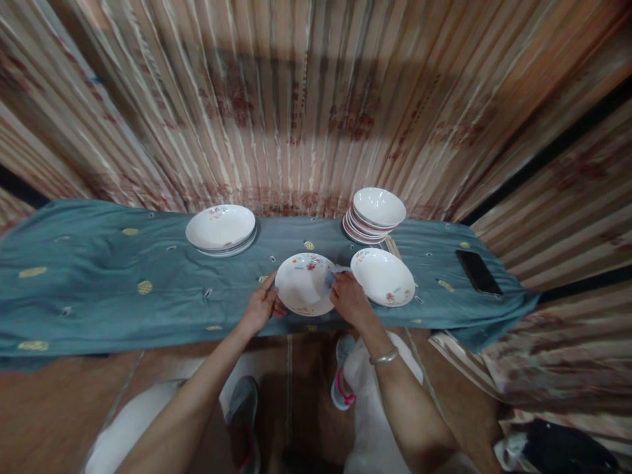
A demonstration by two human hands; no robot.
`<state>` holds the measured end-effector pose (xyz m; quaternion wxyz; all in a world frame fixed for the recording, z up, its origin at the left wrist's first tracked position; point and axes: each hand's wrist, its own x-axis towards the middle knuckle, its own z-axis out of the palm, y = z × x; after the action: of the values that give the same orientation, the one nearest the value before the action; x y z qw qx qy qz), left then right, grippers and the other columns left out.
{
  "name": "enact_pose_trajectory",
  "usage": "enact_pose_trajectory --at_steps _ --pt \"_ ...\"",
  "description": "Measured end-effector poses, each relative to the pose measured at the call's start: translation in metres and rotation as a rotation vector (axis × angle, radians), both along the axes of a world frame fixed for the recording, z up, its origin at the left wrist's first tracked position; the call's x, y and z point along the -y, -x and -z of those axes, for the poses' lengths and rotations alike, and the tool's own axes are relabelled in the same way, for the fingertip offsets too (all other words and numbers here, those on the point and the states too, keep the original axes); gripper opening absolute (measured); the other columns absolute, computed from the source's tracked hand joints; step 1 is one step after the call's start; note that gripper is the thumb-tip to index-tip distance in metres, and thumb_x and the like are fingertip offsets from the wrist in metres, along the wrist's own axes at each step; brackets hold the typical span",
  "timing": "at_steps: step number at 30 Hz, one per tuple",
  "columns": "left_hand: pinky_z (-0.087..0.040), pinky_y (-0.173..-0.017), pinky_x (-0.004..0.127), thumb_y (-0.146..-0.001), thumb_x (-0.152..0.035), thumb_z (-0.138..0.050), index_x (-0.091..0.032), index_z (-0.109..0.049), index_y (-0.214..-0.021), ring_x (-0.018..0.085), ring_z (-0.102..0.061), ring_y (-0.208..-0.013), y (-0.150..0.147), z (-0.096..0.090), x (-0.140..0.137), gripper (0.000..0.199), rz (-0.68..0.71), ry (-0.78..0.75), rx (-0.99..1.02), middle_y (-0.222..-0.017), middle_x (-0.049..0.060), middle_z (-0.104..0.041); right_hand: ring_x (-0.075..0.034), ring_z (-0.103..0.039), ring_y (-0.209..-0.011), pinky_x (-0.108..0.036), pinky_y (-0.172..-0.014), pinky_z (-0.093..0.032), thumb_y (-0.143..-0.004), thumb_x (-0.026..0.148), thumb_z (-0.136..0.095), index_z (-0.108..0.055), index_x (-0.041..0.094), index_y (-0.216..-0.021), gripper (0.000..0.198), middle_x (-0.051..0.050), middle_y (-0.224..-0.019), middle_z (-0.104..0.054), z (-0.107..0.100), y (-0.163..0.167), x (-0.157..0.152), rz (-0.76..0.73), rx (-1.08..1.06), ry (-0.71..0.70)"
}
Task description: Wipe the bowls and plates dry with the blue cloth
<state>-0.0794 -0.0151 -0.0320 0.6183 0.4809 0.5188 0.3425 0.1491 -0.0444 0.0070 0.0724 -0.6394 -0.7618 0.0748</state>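
Observation:
A white plate with a floral rim (305, 289) is held near the front edge of the cloth-covered table. My left hand (261, 306) grips its left rim, thumb along the edge and fingers underneath. Over the right side of the plate, my right hand (349, 299) is closed on a small pale bluish cloth (330, 279), mostly hidden by the fingers. Just right of that hand lies another white floral plate (382, 276), on the table. Whether the cloth touches the held plate's surface is hard to tell.
Stacked white plates (220, 228) stand at the back left, and a stack of bowls (379, 207) at the back right. Light wooden sticks (393, 247) lie beside the bowls. A black phone (478, 271) rests on the right of the teal tablecloth (108, 283). Curtains (296, 118) hang behind.

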Motion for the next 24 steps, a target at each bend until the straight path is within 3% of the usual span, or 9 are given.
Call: enact_pose_trajectory --at_steps 8,14,17,24 --pt "-0.05 -0.048 0.026 -0.085 -0.048 -0.056 -0.01 -0.02 -0.156 0.018 -0.063 -0.048 -0.001 -0.002 0.001 0.088 0.001 0.004 0.014 -0.051 -0.003 -0.061 -0.025 -0.054 -0.126 -0.041 -0.117 -0.034 -0.089 0.004 -0.044 -0.068 0.009 -0.093 0.025 -0.021 -0.126 -0.064 0.027 -0.007 -0.026 0.041 -0.053 -0.156" --pt "-0.05 -0.049 0.027 -0.088 -0.042 -0.054 -0.01 -0.022 -0.156 0.018 -0.063 -0.049 -0.001 -0.007 0.002 0.081 -0.001 0.014 -0.009 -0.05 -0.003 -0.061 -0.026 -0.055 -0.126 -0.042 -0.115 -0.038 -0.092 0.005 -0.042 -0.067 0.008 -0.098 0.025 -0.022 -0.123 -0.065 0.045 -0.002 -0.047 0.032 -0.072 -0.29" --pt "-0.051 -0.049 0.027 -0.09 -0.037 -0.051 -0.009 -0.021 -0.156 0.018 -0.063 -0.049 -0.002 -0.009 0.002 0.078 0.001 0.028 -0.012 -0.05 -0.003 -0.062 -0.027 -0.055 -0.125 -0.045 -0.115 -0.038 -0.093 0.005 -0.039 -0.067 0.006 -0.102 0.029 -0.024 -0.126 -0.063 0.047 0.006 -0.053 0.017 -0.073 -0.303" --pt "-0.049 -0.047 0.023 -0.09 -0.036 -0.051 -0.009 -0.021 -0.156 0.017 -0.064 -0.048 -0.002 -0.009 0.002 0.077 0.005 0.034 0.013 -0.049 -0.003 -0.061 -0.029 -0.045 -0.136 -0.047 -0.118 -0.033 -0.091 0.007 -0.036 -0.056 -0.001 -0.13 0.045 -0.025 -0.14 -0.053 0.049 0.028 -0.06 0.001 -0.106 -0.264"
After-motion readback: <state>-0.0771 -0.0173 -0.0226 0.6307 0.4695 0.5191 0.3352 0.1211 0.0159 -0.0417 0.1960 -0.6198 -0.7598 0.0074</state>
